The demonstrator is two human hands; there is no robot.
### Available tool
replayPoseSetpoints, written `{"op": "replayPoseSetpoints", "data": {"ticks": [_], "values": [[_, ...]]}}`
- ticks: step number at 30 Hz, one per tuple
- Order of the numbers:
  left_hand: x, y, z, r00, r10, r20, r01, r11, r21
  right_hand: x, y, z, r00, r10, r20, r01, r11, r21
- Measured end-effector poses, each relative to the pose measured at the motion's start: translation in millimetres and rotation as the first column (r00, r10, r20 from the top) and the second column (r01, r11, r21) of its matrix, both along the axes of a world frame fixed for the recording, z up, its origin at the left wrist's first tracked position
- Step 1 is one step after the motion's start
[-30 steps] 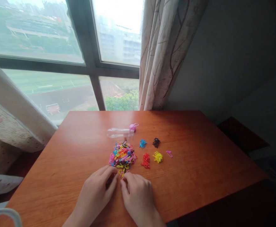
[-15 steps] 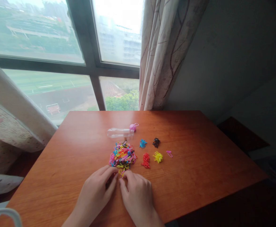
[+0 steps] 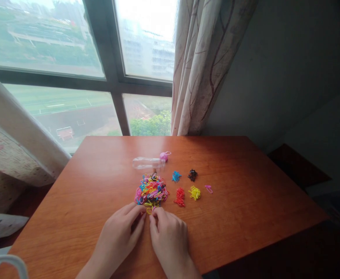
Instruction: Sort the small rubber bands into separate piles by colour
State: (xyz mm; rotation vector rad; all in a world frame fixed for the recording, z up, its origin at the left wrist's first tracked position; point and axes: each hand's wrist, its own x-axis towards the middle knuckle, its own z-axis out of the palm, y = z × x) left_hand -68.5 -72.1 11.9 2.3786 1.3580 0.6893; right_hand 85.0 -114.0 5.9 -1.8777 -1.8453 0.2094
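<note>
A mixed heap of small coloured rubber bands (image 3: 151,190) lies in the middle of the wooden table (image 3: 245,201). Both my hands rest at its near edge, fingertips together. My left hand (image 3: 116,238) lies with its fingers bent toward the heap. My right hand (image 3: 168,238) pinches at a yellow band (image 3: 149,210) at the heap's edge. To the right lie small sorted clusters: blue (image 3: 175,176), black (image 3: 192,175), red (image 3: 180,196), yellow (image 3: 194,192), and a single pink band (image 3: 208,188).
A clear plastic bottle (image 3: 146,163) with a pink cap (image 3: 164,156) lies on its side behind the heap. Curtains hang at the left and at the back by the window (image 3: 71,69). A white chair rim (image 3: 4,263) shows at the bottom left.
My right hand has crept slightly forward to the heap's edge, its fingertips closing on a yellow band. The left hand has hardly moved.
</note>
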Motion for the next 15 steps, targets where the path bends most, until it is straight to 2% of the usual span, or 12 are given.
{"op": "replayPoseSetpoints", "data": {"ticks": [4,9,15], "values": [[0,0,0.6,1.0,-0.001,-0.012,0.001,1.0,-0.002,1,0,-1.8,1.0,0.0,-0.01,0.0,1.0,0.024],[1,1,0.8,1.0,-0.012,-0.014,0.011,1.0,-0.013,6,-2,-3.5,0.992,0.025,-0.121,-0.018,0.998,0.058],[0,1,-0.1,1.0,-0.006,-0.006,0.006,1.0,0.007,30,-6,1.8,0.97,0.007,-0.241,0.011,0.997,0.073]]}}
